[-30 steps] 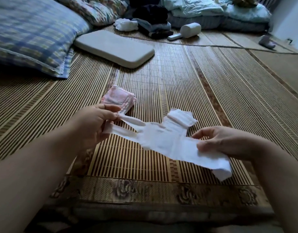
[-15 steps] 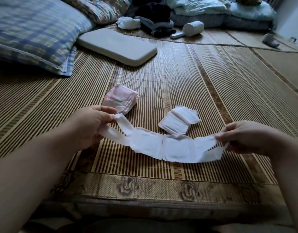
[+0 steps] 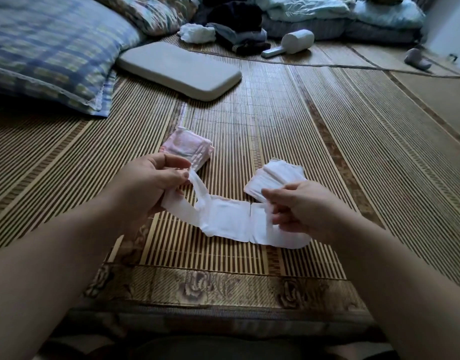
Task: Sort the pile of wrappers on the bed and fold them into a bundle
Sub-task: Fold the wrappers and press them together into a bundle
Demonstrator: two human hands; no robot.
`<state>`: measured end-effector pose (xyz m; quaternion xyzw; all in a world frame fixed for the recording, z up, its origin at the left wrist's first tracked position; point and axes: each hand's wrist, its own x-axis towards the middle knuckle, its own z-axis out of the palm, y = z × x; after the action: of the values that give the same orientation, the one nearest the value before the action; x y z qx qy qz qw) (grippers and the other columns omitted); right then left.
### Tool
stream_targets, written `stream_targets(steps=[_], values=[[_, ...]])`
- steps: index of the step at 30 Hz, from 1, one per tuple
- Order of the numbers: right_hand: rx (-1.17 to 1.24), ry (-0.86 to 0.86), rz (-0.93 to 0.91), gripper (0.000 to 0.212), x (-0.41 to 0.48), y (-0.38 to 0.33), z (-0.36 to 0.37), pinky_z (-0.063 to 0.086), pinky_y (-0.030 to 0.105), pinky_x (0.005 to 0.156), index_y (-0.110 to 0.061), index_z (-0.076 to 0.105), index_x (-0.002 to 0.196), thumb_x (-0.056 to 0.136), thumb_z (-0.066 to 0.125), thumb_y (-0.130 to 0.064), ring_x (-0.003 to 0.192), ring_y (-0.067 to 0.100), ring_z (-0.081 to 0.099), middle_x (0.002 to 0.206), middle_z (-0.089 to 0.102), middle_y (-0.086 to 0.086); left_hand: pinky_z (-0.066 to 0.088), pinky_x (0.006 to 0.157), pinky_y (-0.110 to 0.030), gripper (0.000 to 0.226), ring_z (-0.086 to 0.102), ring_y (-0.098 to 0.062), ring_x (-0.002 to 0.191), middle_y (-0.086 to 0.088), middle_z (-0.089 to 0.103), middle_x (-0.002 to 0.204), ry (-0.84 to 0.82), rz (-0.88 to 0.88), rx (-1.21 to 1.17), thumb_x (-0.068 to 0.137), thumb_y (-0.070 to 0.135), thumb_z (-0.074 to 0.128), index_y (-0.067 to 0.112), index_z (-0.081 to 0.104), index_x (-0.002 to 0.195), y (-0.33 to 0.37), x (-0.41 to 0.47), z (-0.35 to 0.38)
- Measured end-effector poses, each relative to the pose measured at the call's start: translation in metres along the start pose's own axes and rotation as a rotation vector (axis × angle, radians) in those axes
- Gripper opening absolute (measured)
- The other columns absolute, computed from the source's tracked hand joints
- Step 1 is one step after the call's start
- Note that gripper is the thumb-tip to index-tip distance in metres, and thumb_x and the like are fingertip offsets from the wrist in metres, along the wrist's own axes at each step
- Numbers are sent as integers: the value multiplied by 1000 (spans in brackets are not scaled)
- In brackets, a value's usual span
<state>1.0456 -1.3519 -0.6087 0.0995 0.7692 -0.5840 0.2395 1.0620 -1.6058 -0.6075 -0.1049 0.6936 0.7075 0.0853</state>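
Note:
A long white wrapper strip (image 3: 228,220), creased into panels, hangs low over the bamboo mat (image 3: 288,126) between my two hands. My left hand (image 3: 148,185) pinches its twisted left end between thumb and fingers. My right hand (image 3: 304,206) grips the right end, fingers curled over the last panel. Behind my right hand lies a small stack of folded white wrappers (image 3: 275,178). A folded pink wrapper bundle (image 3: 188,148) lies on the mat just beyond my left hand.
A blue plaid pillow (image 3: 49,48) fills the back left. A flat grey pad (image 3: 179,70) lies beside it. Crumpled cloth (image 3: 197,33), dark clothes and a white handheld device (image 3: 293,44) sit at the back. The mat's patterned front border (image 3: 197,284) runs near me.
My right hand has moved left toward my left hand, so the stretched strip now sags and its right panel starts folding inward. The left hand has kept its pinch.

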Motion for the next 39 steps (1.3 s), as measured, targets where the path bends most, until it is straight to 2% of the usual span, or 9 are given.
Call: stream_targets(steps=[5, 12, 17, 20, 22, 27, 29, 34, 39], values=[[-7, 12, 106, 44, 4, -1, 6, 54, 32, 61, -2, 65, 90, 92, 50, -43, 55, 18, 65, 69, 70, 9, 50, 46, -23, 18, 63, -6, 54, -4, 68, 78, -60, 3, -30, 85, 8, 60, 12, 66, 102, 4, 0, 15], [0, -2, 97, 21, 2, 1, 8, 50, 27, 54, -4, 64, 86, 93, 51, -19, 54, 16, 61, 67, 66, 8, 51, 59, -28, 15, 64, -19, 69, -8, 68, 91, -386, -62, 66, 91, 21, 54, 18, 63, 103, 3, -4, 67], [4, -40, 64, 19, 1, 3, 5, 50, 29, 58, 0, 64, 91, 93, 49, -10, 59, 17, 61, 69, 64, 9, 56, 81, -40, 29, 68, -24, 92, -6, 71, 106, -406, 179, 606, 90, 17, 49, 33, 64, 109, -6, -3, 89], [15, -39, 59, 17, 1, 4, 5, 50, 29, 58, 2, 64, 95, 92, 52, -10, 59, 17, 62, 72, 66, 10, 50, 60, -15, 32, 63, -2, 83, 2, 71, 106, -223, 315, 853, 88, 17, 51, 27, 64, 115, -7, 2, 87], [13, -30, 54, 14, 0, 5, 4, 52, 27, 56, -2, 66, 91, 91, 54, -8, 58, 17, 63, 73, 67, 10, 48, 53, -16, 30, 65, -3, 75, 4, 71, 99, -180, 275, 813, 89, 11, 52, 24, 64, 113, -5, 7, 82], [-4, -26, 35, 12, 1, 8, 2, 54, 24, 52, -4, 66, 93, 91, 54, -6, 59, 16, 65, 76, 69, 11, 54, 66, -20, 33, 71, -14, 86, -3, 70, 106, -433, 18, 287, 89, -4, 51, 19, 62, 111, 2, 4, 75], [-21, -18, 21, 10, 1, 8, 3, 53, 24, 51, -5, 66, 93, 89, 56, -4, 59, 16, 65, 77, 69, 13, 54, 65, -19, 33, 71, -13, 86, -2, 71, 105, -416, 26, 278, 88, -2, 54, 21, 63, 109, 1, 6, 73], [-369, 158, -117, 7, -5, 3, -8, 46, 20, 45, -13, 66, 80, 77, 72, -9, 55, 10, 60, 71, 65, 3, 54, 66, -28, 23, 61, -8, 75, 5, 67, 93, -83, 163, 1127, 78, 34, 70, 26, 65, 100, -8, 13, 53], [-890, 225, 3, 19, -16, 3, -30, 54, 29, 60, -15, 67, 75, 69, 79, -29, 68, 13, 63, 75, 68, 3, 48, 60, -30, 42, 62, -17, 66, 1, 65, 69, 11, 22, 1364, 67, 61, 66, 19, 64, 73, -11, 15, 38]])
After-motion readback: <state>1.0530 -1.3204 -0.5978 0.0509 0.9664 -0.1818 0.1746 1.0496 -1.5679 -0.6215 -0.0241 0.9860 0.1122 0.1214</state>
